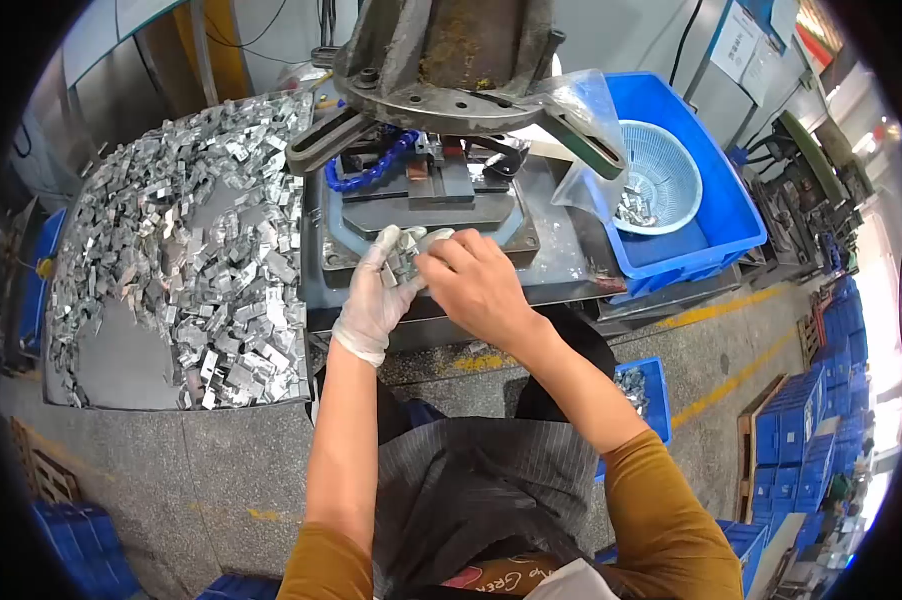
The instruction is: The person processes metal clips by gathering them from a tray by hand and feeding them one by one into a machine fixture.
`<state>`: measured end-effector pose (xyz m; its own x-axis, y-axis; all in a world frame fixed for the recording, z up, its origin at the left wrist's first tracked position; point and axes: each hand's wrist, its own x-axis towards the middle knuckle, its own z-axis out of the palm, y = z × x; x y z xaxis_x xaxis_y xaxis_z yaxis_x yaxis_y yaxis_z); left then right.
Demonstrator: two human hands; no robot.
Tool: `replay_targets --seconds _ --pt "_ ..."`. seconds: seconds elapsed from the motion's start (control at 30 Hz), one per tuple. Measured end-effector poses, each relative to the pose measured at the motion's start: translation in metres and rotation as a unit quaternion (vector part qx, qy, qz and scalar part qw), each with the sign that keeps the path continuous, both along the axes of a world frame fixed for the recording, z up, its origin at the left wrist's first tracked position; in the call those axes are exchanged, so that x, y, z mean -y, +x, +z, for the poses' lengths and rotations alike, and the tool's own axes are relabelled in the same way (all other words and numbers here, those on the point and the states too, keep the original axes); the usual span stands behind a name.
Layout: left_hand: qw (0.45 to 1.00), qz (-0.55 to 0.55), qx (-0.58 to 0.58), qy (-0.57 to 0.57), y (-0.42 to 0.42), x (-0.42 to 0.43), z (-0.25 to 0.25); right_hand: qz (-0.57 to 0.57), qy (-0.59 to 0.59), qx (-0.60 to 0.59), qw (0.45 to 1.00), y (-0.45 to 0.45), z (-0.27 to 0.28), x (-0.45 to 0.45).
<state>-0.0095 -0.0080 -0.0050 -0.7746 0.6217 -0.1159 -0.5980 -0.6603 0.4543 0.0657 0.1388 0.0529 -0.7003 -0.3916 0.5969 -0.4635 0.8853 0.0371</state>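
My left hand [371, 302], in a thin whitish glove, is closed around a few small silvery metal parts [402, 262]. Close against it on the right, my bare right hand [479, 290] has its fingers curled and pinched together at the glove's fingertips. What those fingers pinch is hidden. Both hands are at the front edge of a press machine's bed [431, 211]. Just beyond them stands the steel die block [443, 182], with a blue segmented hose [371, 172] curving beside it.
A heap of bent metal parts [221, 260] covers the table at left. At right, a blue bin [661, 262] holds a pale plastic basket [671, 165] with some parts. The heavy press head [451, 110] overhangs the bed. Another blue bin [655, 385] stands low by my right side.
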Motion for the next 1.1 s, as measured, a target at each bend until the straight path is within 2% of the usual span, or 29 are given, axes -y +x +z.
replay_targets --seconds 0.17,0.37,0.5,0.6,0.73,0.83,0.93,1.1 --pt "0.998 -0.030 -0.053 0.013 -0.001 0.002 0.000 0.000 0.030 0.006 1.000 0.002 -0.001 -0.006" --pt "0.998 0.011 -0.041 -0.035 0.003 -0.002 0.003 -0.034 0.022 0.033 0.999 0.005 -0.003 -0.006" --pt "1.000 -0.004 0.006 -0.007 0.002 -0.003 -0.002 -0.023 -0.026 0.052 0.998 0.003 -0.004 -0.011" --pt "1.000 -0.016 -0.003 0.004 0.001 -0.002 0.002 -0.011 -0.031 0.066 0.997 0.001 -0.004 -0.015" --pt "0.999 -0.046 -0.019 0.008 -0.001 -0.003 0.001 0.011 -0.097 0.039 0.994 -0.005 0.005 -0.017" --pt "0.996 -0.066 -0.054 -0.009 0.004 0.000 0.006 -0.008 -0.109 -0.001 0.994 -0.021 0.020 -0.017" --pt "0.993 -0.066 -0.092 -0.044 0.004 0.003 0.004 -0.066 -0.087 0.007 0.994 -0.042 0.021 -0.023" --pt "0.991 -0.069 -0.077 -0.079 0.002 0.001 0.004 -0.086 -0.082 0.021 0.993 -0.059 0.015 -0.029"
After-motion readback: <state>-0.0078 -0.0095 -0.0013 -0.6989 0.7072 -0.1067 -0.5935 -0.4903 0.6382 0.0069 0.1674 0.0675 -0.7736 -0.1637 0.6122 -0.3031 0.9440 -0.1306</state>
